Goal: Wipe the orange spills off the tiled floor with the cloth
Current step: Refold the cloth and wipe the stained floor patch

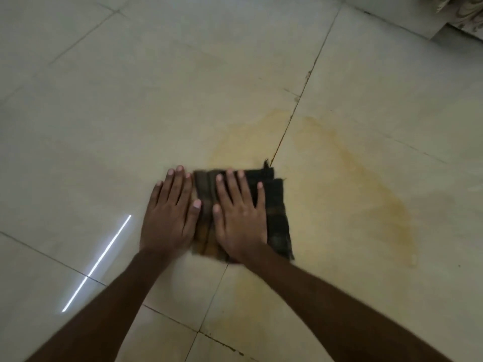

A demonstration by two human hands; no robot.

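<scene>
At the bottom of the frame we see 2 bare forearms reaching up toward the centre. The left hand [170, 212] lies flat with its fingers spread; most of it rests on the bare tiled floor [104, 113], and its thumb side touches the left edge of the cloth [274, 205]. The right hand [239, 218] presses palm down on the cloth, fingers splayed, gripping nothing. Neither hand pinches the fabric; both are open and flat.

The cloth is a dark, checked, folded square just below the centre of the frame, with its left part stained yellow-brown. It sits on 1 corner of a tile, where a grout line [290, 121] runs up and to the right from its top edge.

Beyond the cloth and to the right, we see the orange spill [366, 184] as a wide, thin smear across 2 tiles, reaching from the centre toward the lower right. A fainter ring of it shows near the bottom centre.

In the lower left a bright white streak of reflected light [96, 262] crosses the floor. In the upper right corner stands a pale step or ledge [407, 14].
</scene>
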